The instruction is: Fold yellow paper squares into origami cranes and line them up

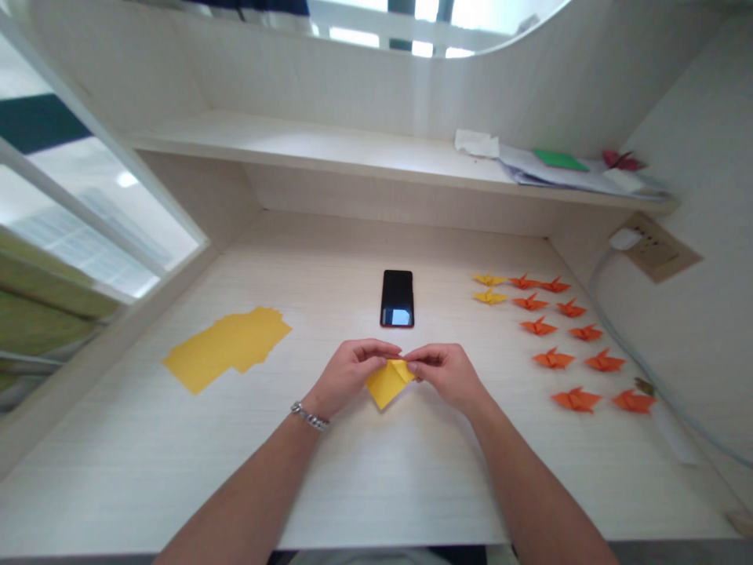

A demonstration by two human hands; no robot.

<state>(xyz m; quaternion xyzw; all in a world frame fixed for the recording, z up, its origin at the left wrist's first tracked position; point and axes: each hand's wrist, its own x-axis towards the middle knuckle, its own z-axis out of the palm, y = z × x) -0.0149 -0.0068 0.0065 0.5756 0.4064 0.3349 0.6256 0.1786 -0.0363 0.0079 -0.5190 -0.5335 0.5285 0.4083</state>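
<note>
A partly folded piece of yellow origami paper [385, 386] is pinched between my two hands over the desk, one corner pointing down toward me. My left hand [354, 369] grips its upper left edge with thumb and fingers; a silver chain bracelet [310, 417] circles that wrist. On the upper right edge, my right hand [442, 371] holds the paper between thumb and fingertips. Just beyond my hands lies a black phone [398, 298]. Flat yellow sheets [229, 349] are spread in an overlapping pile at the left.
Several orange paper cranes [553, 359] stand in rows at the right, with two yellow paper cranes [489, 297] beside them. A white cable [632, 353] runs from the wall socket [662, 247] along the right side. Papers [565, 179] lie on the shelf [353, 157] above.
</note>
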